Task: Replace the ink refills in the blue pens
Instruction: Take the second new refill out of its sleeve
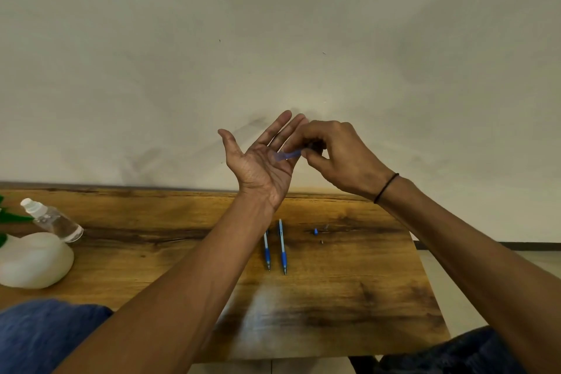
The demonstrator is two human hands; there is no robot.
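Note:
My left hand (264,158) is raised above the table with its palm up and fingers straight. My right hand (340,155) pinches a translucent blue pen barrel (287,156), whose free end points down onto my left palm; the image is blurred there. Two blue pens (282,247) lie side by side on the wooden table (349,282) below my hands, tips toward me. A small blue pen part (316,232) and a tiny dark piece (321,242) lie to their right.
A clear spray bottle (51,218) lies tilted at the table's left, beside a white rounded object (33,261) with green leaves behind it. A pale wall rises behind the table. My knees in blue cloth show at the bottom corners.

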